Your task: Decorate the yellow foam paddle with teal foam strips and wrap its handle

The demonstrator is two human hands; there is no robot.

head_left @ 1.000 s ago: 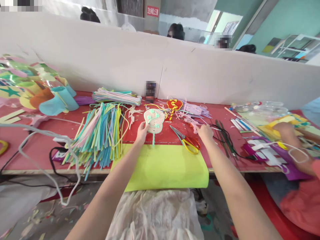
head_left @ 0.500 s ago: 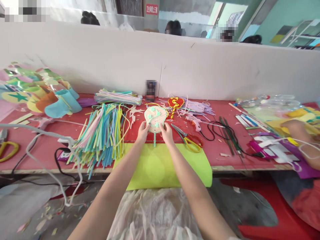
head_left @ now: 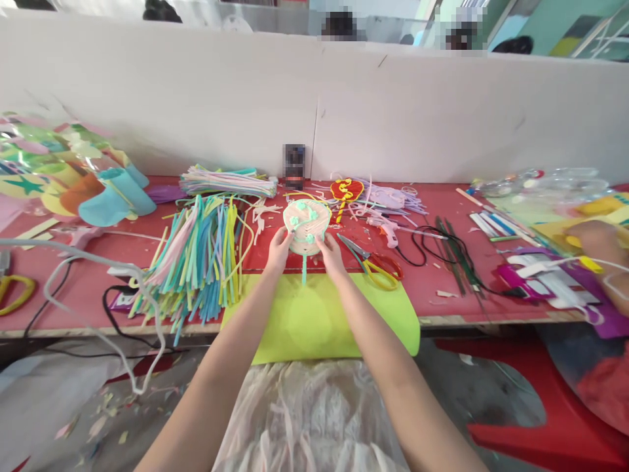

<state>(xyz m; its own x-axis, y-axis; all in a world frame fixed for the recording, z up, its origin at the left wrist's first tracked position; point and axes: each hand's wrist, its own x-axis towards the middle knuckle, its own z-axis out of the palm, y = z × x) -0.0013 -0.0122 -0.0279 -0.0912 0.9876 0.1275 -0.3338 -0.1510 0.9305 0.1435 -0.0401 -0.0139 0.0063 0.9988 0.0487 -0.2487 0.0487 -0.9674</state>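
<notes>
A round pale-pink fan point(head_left: 307, 224) made of pipe cleaners, with mint-green flowers, trim and a mint stick handle, is held upright in front of me. My left hand point(head_left: 280, 250) grips its lower left edge, and my right hand point(head_left: 331, 252) grips its lower right edge. Both thumbs lie on its face; the other fingers are partly hidden behind it. Just beyond it lies a smaller red fan point(head_left: 346, 191) with yellow trim and a twisted yellow handle. A lime-green sheet point(head_left: 314, 328) hangs over the table edge below my wrists.
Loose pipe cleaners point(head_left: 194, 262) are heaped at left. Scissors point(head_left: 376, 269) and a pink glue gun point(head_left: 386, 229) with a black cord lie at right. Felt boots point(head_left: 111, 200) stand far left. A white cable point(head_left: 147, 308) loops in front. Another person's hand point(head_left: 597, 236) rests far right.
The view has tipped slightly downward, so the table things sit a little higher in the picture. Both hands keep their hold on the pale-pink fan, which is tilted slightly differently.
</notes>
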